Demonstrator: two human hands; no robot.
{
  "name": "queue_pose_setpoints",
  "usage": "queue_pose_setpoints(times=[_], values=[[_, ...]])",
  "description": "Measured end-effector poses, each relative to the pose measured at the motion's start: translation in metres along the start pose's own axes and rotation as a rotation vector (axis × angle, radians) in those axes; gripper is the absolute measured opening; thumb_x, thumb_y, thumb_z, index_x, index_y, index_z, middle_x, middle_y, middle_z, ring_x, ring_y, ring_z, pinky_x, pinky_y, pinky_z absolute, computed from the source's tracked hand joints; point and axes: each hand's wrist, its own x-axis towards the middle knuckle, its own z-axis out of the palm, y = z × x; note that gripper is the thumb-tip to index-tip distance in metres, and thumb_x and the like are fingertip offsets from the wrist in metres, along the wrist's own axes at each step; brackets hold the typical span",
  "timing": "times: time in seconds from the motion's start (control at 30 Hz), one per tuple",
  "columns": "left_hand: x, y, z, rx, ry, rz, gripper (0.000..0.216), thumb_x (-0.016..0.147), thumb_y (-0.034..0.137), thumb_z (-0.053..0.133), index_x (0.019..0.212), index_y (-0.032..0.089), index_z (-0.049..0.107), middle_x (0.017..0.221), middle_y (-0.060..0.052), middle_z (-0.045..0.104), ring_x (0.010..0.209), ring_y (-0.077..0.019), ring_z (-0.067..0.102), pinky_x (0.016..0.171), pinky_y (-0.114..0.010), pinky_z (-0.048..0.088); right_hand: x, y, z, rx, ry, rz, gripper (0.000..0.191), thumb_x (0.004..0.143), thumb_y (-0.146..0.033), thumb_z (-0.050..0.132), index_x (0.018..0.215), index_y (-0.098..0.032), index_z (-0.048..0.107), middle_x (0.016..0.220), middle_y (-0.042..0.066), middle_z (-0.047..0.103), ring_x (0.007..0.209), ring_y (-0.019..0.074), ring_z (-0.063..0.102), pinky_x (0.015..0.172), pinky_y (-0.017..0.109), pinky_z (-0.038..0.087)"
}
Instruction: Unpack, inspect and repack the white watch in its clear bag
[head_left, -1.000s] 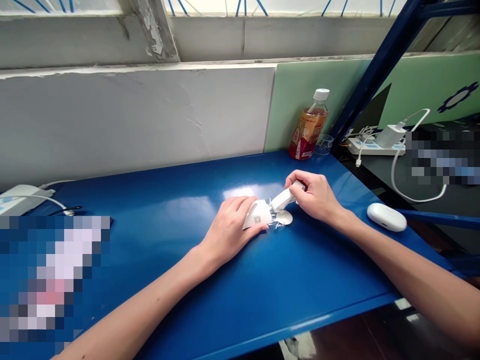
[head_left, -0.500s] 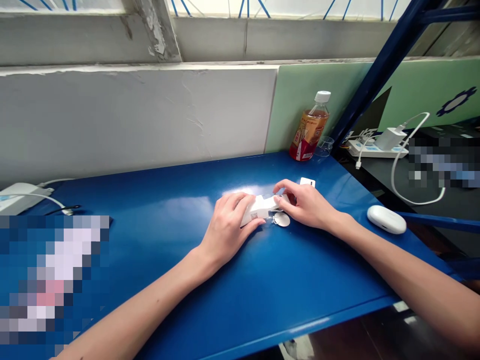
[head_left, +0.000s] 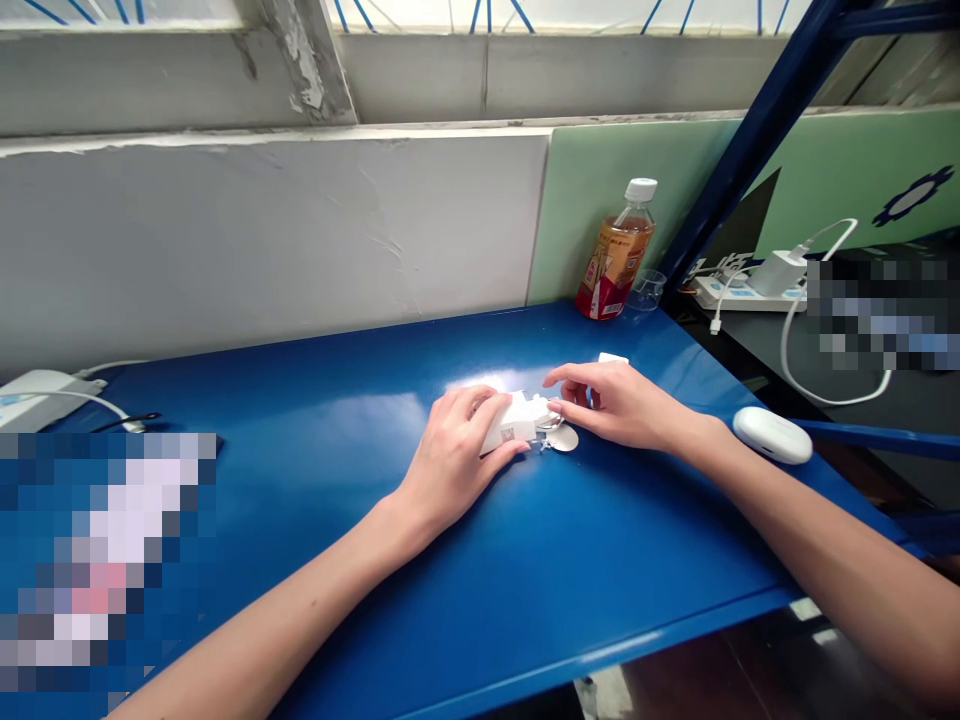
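My left hand [head_left: 459, 450] lies on the blue table [head_left: 315, 520] with its fingers curled round a small white box [head_left: 514, 421], pressing it down. My right hand [head_left: 619, 403] rests just to the right, fingers stretched toward the box's open end and touching a small white part there [head_left: 541, 409]. A round silvery disc [head_left: 562, 437] lies on the table right below those fingertips. A small white piece [head_left: 613, 358] pokes out behind my right hand.
A bottle of amber drink [head_left: 617, 255] with a white cap stands at the back right, a small clear cup [head_left: 646, 289] beside it. A white earbud case [head_left: 772, 435] lies near the right edge. A power strip with a charger [head_left: 754, 283] sits beyond. Cables lie at far left [head_left: 67, 395].
My right hand has let go of the white piece it held tilted over the box. It has sunk to the table, its fingers now flat at the box's end.
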Motion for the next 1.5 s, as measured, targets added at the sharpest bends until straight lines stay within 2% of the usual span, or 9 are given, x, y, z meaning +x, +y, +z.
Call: queue_pose_setpoints(times=[0.23, 0.47, 0.67, 0.9, 1.0, 1.13, 1.27, 1.37, 1.5], values=[[0.0, 0.0, 0.001, -0.007, -0.054, -0.038, 0.041, 0.09, 0.038, 0.068, 0.123, 0.016, 0.058, 0.123, -0.013, 0.061, 0.115, -0.0309, 0.055, 0.099, -0.048, 0.046, -0.001, 0.0, -0.006, 0.09, 0.049, 0.0, 0.023, 0.092, -0.032, 0.059, 0.111, -0.021, 0.068, 0.088, 0.002, 0.075, 0.071, 0.015, 0.066, 0.061, 0.026, 0.05], [0.0, -0.001, 0.001, -0.005, -0.031, -0.02, 0.039, 0.091, 0.039, 0.067, 0.123, 0.018, 0.059, 0.124, -0.013, 0.062, 0.116, -0.03, 0.056, 0.1, -0.048, 0.047, -0.001, 0.002, 0.002, -0.038, -0.048, -0.137, 0.023, 0.089, -0.029, 0.067, 0.109, -0.019, 0.071, 0.098, 0.007, 0.073, 0.086, 0.0207, 0.068, 0.072, 0.03, 0.051], [0.0, -0.003, 0.002, -0.017, -0.045, -0.018, 0.038, 0.092, 0.039, 0.066, 0.123, 0.018, 0.058, 0.124, -0.013, 0.062, 0.115, -0.0304, 0.056, 0.1, -0.048, 0.047, -0.001, -0.003, 0.017, -0.095, 0.126, -0.063, 0.014, 0.085, -0.03, 0.073, 0.094, -0.019, 0.073, 0.086, 0.006, 0.073, 0.08, 0.0216, 0.064, 0.07, 0.033, 0.05], [0.0, -0.004, 0.003, -0.016, -0.041, -0.011, 0.038, 0.092, 0.04, 0.065, 0.123, 0.018, 0.058, 0.123, -0.013, 0.062, 0.115, -0.0308, 0.056, 0.099, -0.048, 0.047, 0.001, 0.001, 0.007, -0.114, 0.132, -0.049, 0.012, 0.088, -0.029, 0.069, 0.086, -0.02, 0.078, 0.092, 0.008, 0.073, 0.089, 0.0248, 0.062, 0.079, 0.039, 0.051], [0.0, -0.003, 0.002, -0.014, -0.043, -0.021, 0.038, 0.092, 0.04, 0.065, 0.123, 0.019, 0.058, 0.123, -0.012, 0.062, 0.115, -0.0307, 0.056, 0.099, -0.048, 0.047, 0.0, -0.001, 0.008, -0.031, 0.092, -0.108, 0.017, 0.091, -0.022, 0.062, 0.086, -0.02, 0.078, 0.108, 0.01, 0.072, 0.105, 0.0272, 0.062, 0.091, 0.044, 0.052], [0.001, -0.001, 0.001, 0.007, -0.064, -0.033, 0.04, 0.094, 0.041, 0.063, 0.126, 0.018, 0.057, 0.125, -0.013, 0.062, 0.117, -0.0313, 0.056, 0.1, -0.048, 0.048, -0.005, -0.008, 0.013, 0.093, 0.016, -0.128, 0.019, 0.089, -0.015, 0.059, 0.093, -0.022, 0.077, 0.134, 0.01, 0.064, 0.133, 0.0309, 0.051, 0.107, 0.052, 0.045], [0.001, -0.001, 0.003, 0.06, -0.143, -0.021, 0.046, 0.097, 0.043, 0.055, 0.133, 0.014, 0.055, 0.133, -0.016, 0.06, 0.123, -0.0314, 0.055, 0.106, -0.049, 0.044, -0.008, -0.011, 0.017, 0.15, -0.061, -0.125, 0.026, 0.088, -0.012, 0.058, 0.105, -0.022, 0.075, 0.146, 0.01, 0.056, 0.142, 0.0318, 0.042, 0.112, 0.055, 0.041], [0.0, -0.001, 0.001, 0.158, -0.265, 0.007, 0.058, 0.1, 0.047, 0.047, 0.144, 0.009, 0.046, 0.15, -0.021, 0.047, 0.141, -0.0346, 0.041, 0.116, -0.052, 0.033, -0.006, -0.009, 0.016, 0.141, -0.072, -0.115, 0.028, 0.088, -0.011, 0.056, 0.107, -0.022, 0.074, 0.145, 0.01, 0.057, 0.142, 0.0313, 0.042, 0.112, 0.055, 0.04], [-0.002, 0.001, -0.004, 0.213, -0.407, 0.0, 0.071, 0.1, 0.056, 0.04, 0.153, 0.01, 0.032, 0.159, -0.02, 0.032, 0.15, -0.0358, 0.024, 0.118, -0.056, 0.027, -0.001, -0.004, 0.012, 0.031, 0.101, -0.104, 0.025, 0.087, -0.012, 0.055, 0.102, -0.018, 0.075, 0.119, 0.012, 0.072, 0.123, 0.0308, 0.06, 0.103, 0.051, 0.047]])
